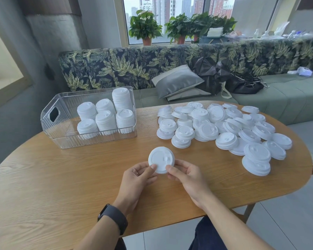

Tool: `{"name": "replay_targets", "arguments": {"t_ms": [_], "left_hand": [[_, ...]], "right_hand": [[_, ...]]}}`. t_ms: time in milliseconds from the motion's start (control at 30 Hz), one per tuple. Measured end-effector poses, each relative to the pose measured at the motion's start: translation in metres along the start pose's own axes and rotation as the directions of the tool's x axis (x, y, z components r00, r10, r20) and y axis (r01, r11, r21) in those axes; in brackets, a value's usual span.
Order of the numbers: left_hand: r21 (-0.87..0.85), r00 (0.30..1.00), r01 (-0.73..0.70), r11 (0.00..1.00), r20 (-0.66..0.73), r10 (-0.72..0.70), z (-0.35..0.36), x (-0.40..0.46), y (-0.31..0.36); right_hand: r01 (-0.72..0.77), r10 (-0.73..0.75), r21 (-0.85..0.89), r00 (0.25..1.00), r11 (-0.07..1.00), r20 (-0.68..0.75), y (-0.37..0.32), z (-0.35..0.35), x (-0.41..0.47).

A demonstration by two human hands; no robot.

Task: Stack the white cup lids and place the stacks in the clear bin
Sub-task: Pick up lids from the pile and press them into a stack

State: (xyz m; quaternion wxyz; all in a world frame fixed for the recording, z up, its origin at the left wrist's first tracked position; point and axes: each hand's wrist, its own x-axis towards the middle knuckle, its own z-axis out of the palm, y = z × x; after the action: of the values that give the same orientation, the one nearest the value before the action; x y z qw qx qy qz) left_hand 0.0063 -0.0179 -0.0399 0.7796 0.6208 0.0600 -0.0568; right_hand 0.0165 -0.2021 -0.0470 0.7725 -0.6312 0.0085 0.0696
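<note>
Both hands hold a white cup lid (pixel 160 158) above the middle of the wooden table (pixel 61 177). My left hand (pixel 139 175) pinches its lower left rim with thumb and fingers. My right hand (pixel 183 173) pinches its lower right rim. I cannot tell whether it is a single lid or a few nested ones. A large heap of loose white lids (pixel 224 129) covers the right side of the table. The clear bin (pixel 49 127) stands at the back left and holds several stacks of lids (pixel 105 118), one taller at its back right corner.
A leaf-patterned sofa (pixel 134 65) runs behind the table, with a grey cushion (pixel 177 81) and a black bag (pixel 224 76) on it. Potted plants (pixel 145 27) line the window sill. A black band is on my left wrist. The bin's left half holds no stacks.
</note>
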Motion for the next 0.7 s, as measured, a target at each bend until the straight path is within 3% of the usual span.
{"name": "replay_targets", "arguments": {"t_ms": [433,533,600,700], "left_hand": [[-0.013,0.999,0.018,1.0,-0.031,-0.019,-0.001,0.006,0.0],[-0.019,0.997,0.004,1.0,-0.075,-0.005,-0.001,0.012,-0.003],[-0.017,0.995,-0.009,1.0,-0.1,0.008,0.001,0.015,-0.004],[-0.014,0.992,-0.024,1.0,-0.124,0.022,0.004,0.022,-0.004]], "right_hand": [[0.0,0.0,0.003,1.0,1.0,0.007,-0.003,-0.002,0.002],[0.063,-0.067,-0.032,0.983,0.998,-0.17,0.001,-0.003,0.011],[0.085,-0.143,-0.189,0.937,0.978,-0.319,0.004,-0.007,0.022],[0.077,-0.253,-0.383,0.865,0.921,-0.433,0.007,-0.015,0.043]]}}
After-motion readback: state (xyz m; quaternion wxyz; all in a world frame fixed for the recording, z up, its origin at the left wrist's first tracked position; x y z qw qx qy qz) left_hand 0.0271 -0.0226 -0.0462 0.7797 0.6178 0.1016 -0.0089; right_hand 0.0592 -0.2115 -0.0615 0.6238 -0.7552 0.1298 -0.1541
